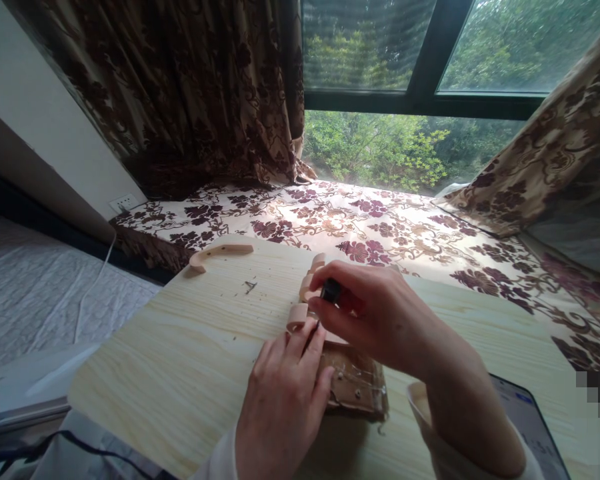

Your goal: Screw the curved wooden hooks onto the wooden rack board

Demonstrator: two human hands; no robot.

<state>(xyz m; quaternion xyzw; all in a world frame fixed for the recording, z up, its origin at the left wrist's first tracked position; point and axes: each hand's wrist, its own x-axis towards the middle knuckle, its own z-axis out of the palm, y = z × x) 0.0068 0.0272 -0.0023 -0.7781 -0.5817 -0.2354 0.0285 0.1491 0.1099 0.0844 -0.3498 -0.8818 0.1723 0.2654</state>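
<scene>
My right hand [375, 307] pinches the black handle of a small tool [331, 291] above pale wooden pieces on the table. The tool's thin dark shaft points down toward the fingers of my left hand [283, 393]. That hand lies palm down, its fingertips pressing on a curved wooden piece [297, 316]; more of the same wood [318, 260] shows just beyond. Beside my left thumb sits a brown, tape-wrapped block [357, 380], partly covered by both hands. Exactly where the tool's tip touches is hidden by the fingers.
On the light wooden table [170, 360], a curved wooden piece [223, 252] with dark holes lies at the far left, near a small pile of screws [250, 287]. A phone or tablet [527, 420] is at the right, under my right forearm. Beyond stand a floral-covered sill [340, 220] and curtains.
</scene>
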